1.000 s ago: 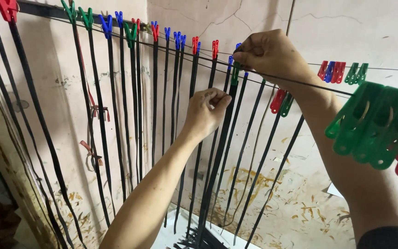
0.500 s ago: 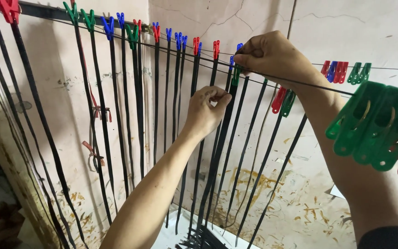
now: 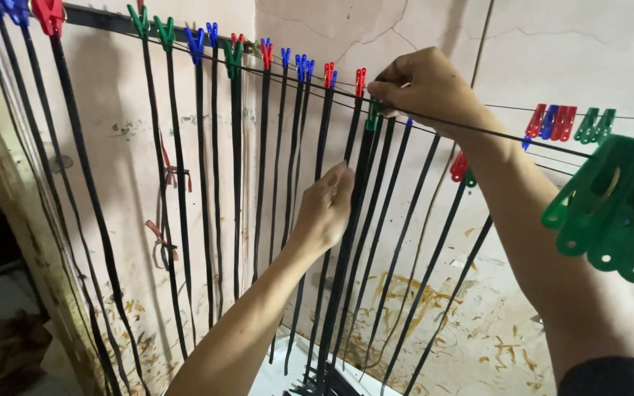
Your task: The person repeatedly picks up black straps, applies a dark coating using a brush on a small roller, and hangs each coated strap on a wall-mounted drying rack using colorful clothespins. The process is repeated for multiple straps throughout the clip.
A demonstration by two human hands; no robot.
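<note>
My right hand (image 3: 423, 88) is raised to a thin wire line (image 3: 508, 136) and pinches the top of a black strip there, just above a green peg (image 3: 372, 117). Lower down, my left hand (image 3: 328, 209) is closed around a bundle of long black strips (image 3: 339, 301) that hang from that spot toward the floor. Many more black strips (image 3: 203, 183) hang in a row to the left, each held by a red, blue or green peg.
Spare red, blue and green pegs (image 3: 563, 121) sit on the line to the right. A cluster of large green pegs (image 3: 610, 213) hangs close to the camera at right. A cracked, stained wall (image 3: 574, 51) stands right behind the line.
My left hand has slid down the bundle of strips. My right hand stays at the same place on the line.
</note>
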